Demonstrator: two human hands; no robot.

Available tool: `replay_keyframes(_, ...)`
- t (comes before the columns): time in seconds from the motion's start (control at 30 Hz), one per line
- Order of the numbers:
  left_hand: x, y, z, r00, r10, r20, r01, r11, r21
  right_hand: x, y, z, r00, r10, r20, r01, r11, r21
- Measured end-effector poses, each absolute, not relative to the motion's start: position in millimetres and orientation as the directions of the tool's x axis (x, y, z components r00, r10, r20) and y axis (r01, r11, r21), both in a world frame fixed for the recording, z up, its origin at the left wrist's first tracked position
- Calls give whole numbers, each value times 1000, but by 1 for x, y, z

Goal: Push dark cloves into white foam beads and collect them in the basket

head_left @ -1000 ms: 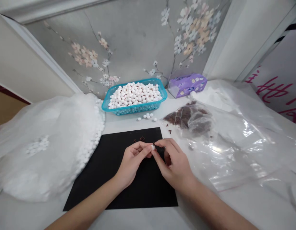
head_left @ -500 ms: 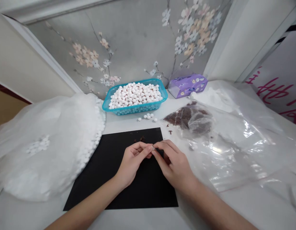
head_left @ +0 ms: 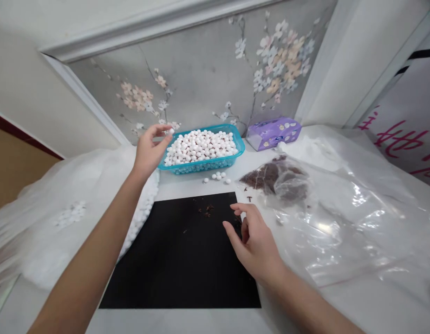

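Note:
My left hand point(head_left: 149, 149) is raised at the left end of the blue basket point(head_left: 203, 163), pinching a small white bead point(head_left: 171, 131) between thumb and fingertips. The basket is heaped with white beads point(head_left: 201, 144). My right hand point(head_left: 251, 239) hovers over the right edge of the black mat point(head_left: 180, 260), its fingers loosely curled and apart, nothing visible in them. Dark brown crumbs point(head_left: 208, 209) lie on the mat near its far edge.
A large clear bag of white beads point(head_left: 79, 213) fills the left side. A clear bag with dark brown bits point(head_left: 274, 175) lies right of the mat, on crumpled plastic sheeting point(head_left: 347, 218). A purple tissue pack point(head_left: 273, 132) stands at the back. A few loose beads point(head_left: 218, 176) lie before the basket.
My left hand left the right hand over the mat and rose up and left to the basket with the white bead. My right hand stayed and opened. The view tilted slightly.

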State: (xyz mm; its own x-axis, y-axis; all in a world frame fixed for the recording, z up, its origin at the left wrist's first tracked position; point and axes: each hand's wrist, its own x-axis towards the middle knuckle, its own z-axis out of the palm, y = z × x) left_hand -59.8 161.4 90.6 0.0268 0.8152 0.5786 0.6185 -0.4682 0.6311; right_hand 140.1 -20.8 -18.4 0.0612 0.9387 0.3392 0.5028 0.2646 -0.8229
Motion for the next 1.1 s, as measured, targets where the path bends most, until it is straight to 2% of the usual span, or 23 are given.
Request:
replay_keyframes(0.03,-64,167,92,62,840,539,666,-437,605,140,-20,-18,55,941,333,510,260,-820)
replay_keyframes(0.1,-68,163,84,95,825,557,737,-434,518,140,-19,-18,34,953,301,512,241,-824)
replay_keyframes(0.2,-65,132,57,281,735,617,780,-549,300,140,-18,-17,15,967,253,496,213,-842)
replay_keyframes(0.27,-61,107,38,520,701,489,730,-661,172,140,-18,-17,17,969,245,489,206,-848)
replay_keyframes(0.3,-59,96,30,603,685,409,692,-704,160,140,-18,-18,18,969,247,487,207,-849)
replay_keyframes(0.37,-58,80,18,668,694,270,666,-719,200,140,-18,-18,15,968,251,480,213,-851)
replay_keyframes(0.43,-59,69,11,676,709,199,663,-704,254,141,-18,-18,12,967,256,474,220,-853)
replay_keyframes(0.6,-64,63,4,672,720,172,645,-683,343,141,-17,-18,15,965,263,462,227,-857)
replay_keyframes(0.7,-61,64,0,586,796,152,672,-583,457,141,-16,-18,10,964,265,457,231,-859)
replay_keyframes(0.83,-53,63,-2,445,892,83,624,-375,686,141,-15,-18,7,965,263,460,231,-857)
replay_keyframes(0.9,-48,59,1,347,936,64,545,-257,798,141,-15,-19,8,962,273,462,239,-854)
replay_keyframes(1.0,-36,49,9,204,979,17,332,-86,939,141,-17,-20,1,947,320,461,284,-841)
replay_keyframes(1.1,-22,35,14,178,976,-125,112,106,988,141,-19,-20,-25,925,379,453,349,-820)
